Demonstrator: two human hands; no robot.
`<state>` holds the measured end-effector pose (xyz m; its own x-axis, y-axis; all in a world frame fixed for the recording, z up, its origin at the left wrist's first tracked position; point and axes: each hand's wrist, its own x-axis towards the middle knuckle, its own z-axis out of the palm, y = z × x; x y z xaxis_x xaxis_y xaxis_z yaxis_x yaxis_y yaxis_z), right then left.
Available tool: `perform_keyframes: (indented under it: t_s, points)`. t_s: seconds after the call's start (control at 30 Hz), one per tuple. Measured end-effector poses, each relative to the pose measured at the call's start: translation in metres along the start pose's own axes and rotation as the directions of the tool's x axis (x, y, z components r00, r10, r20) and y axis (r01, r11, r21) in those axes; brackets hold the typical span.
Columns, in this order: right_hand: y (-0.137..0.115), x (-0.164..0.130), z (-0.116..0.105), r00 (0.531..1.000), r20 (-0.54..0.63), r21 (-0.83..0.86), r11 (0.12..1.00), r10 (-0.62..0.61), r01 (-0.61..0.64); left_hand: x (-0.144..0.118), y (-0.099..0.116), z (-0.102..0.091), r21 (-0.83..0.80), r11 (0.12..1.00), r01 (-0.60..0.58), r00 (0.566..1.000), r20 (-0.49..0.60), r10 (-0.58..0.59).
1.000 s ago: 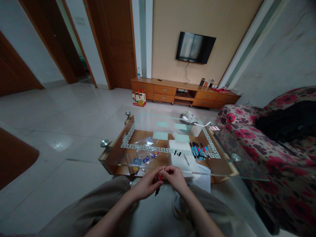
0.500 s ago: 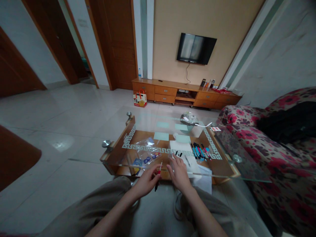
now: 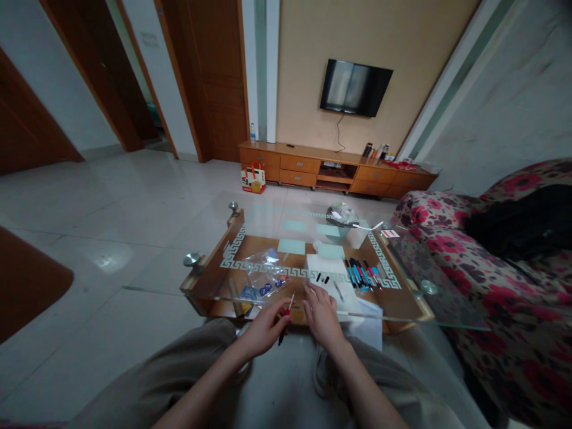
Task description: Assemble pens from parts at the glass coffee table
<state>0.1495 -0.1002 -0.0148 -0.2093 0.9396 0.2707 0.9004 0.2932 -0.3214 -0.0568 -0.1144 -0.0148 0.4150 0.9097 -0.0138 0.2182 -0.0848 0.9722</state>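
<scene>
While my left hand [image 3: 263, 328] is gripping a thin red-and-black pen [image 3: 286, 319], I am resting my right hand [image 3: 322, 316] open beside it, near a clear plastic bag [image 3: 264, 275] holding small packets.

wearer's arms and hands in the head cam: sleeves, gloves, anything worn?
Both forearms are bare to the bottom edge of the frame: no sleeves in view. The left hand and right hand are ungloved, with no watch, ring or band visible. The lap below them shows khaki-grey trousers.
</scene>
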Motion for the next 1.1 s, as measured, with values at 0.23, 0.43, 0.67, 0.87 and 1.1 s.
perform_keyframes:
  t_s: [0.23, 0.43, 0.67, 0.87, 1.1]
  points:
    - [0.0, 0.0, 0.002, 1.0, 0.006, -0.003, 1.0, -0.015, 0.015, 0.0, -0.003, 0.001, -0.004, 1.0, -0.002, 1.0, -0.005, 0.002]
    - [0.002, -0.001, 0.004, 0.999, 0.02, -0.048, 0.998, -0.038, 0.039, 0.0, 0.002, -0.001, -0.003, 1.0, 0.001, 1.0, 0.005, -0.001]
    - [0.003, -0.002, 0.002, 0.999, 0.03, -0.055, 0.998, -0.03, 0.031, -0.002, 0.002, -0.001, 0.005, 1.0, 0.004, 1.0, 0.01, -0.004]
    - [0.001, -0.001, -0.007, 1.0, 0.003, -0.026, 1.0, 0.005, -0.005, -0.002, 0.007, -0.003, 0.025, 1.0, -0.001, 1.0, 0.01, 0.001]
    - [0.005, 0.0, -0.009, 0.999, -0.004, -0.043, 0.998, 0.04, -0.04, -0.002, 0.008, -0.003, 0.042, 0.999, 0.005, 1.0, 0.013, -0.006]
